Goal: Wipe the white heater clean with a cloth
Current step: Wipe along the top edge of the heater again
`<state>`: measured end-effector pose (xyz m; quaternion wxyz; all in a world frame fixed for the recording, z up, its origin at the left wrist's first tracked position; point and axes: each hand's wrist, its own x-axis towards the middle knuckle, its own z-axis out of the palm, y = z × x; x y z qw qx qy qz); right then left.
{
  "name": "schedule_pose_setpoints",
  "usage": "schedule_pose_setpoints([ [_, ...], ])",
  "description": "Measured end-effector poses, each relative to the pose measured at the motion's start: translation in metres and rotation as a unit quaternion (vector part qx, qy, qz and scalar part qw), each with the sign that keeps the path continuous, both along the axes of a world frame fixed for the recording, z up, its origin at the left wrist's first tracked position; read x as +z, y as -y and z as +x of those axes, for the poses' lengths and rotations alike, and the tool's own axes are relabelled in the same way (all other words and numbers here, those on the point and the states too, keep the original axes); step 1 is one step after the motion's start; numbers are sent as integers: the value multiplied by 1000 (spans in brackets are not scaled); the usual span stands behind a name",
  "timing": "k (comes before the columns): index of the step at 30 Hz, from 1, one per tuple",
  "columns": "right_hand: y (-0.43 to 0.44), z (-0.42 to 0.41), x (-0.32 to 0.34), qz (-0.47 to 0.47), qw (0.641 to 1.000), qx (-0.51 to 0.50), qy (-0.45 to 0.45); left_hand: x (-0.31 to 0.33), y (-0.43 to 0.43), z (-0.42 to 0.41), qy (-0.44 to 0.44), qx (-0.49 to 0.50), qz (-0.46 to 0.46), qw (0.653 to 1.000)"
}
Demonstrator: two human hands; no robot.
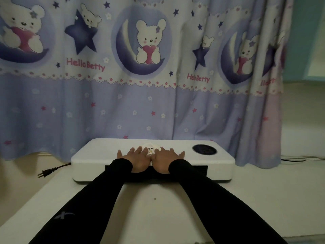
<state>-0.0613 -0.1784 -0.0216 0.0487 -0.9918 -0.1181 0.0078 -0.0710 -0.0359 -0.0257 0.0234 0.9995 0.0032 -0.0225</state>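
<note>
The white heater point(88, 155) lies flat on a pale surface, with a dark vent along its front and a round dark control panel point(204, 149) at its top right. A small white cloth point(150, 147) with a printed pattern rests on the heater's top at the middle. My left hand point(136, 158) and my right hand point(167, 158) lie flat side by side on the heater's top, fingers spread, with their inner fingertips touching the cloth's near edge. Neither hand grips anything. Both arms wear black sleeves.
A black power cord with its plug point(44, 173) lies loose left of the heater. A lilac curtain point(158, 103) with bear prints hangs right behind it. Another thin cable point(302, 158) runs along the floor at the right. The pale table point(154, 217) extends toward me.
</note>
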Motion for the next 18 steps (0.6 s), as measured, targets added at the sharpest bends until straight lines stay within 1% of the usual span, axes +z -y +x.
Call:
schedule_pose_setpoints([
  [3,-3,-12,-1,-9,1000,4,9,-4,-5,-14,11,-6,5,1000],
  [9,-6,-33,-7,-21,999,-1,41,0,-11,-33,18,-6,-16,1000],
  [18,3,-28,-6,14,999,-25,39,-1,-11,-26,16,2,-15,1000],
])
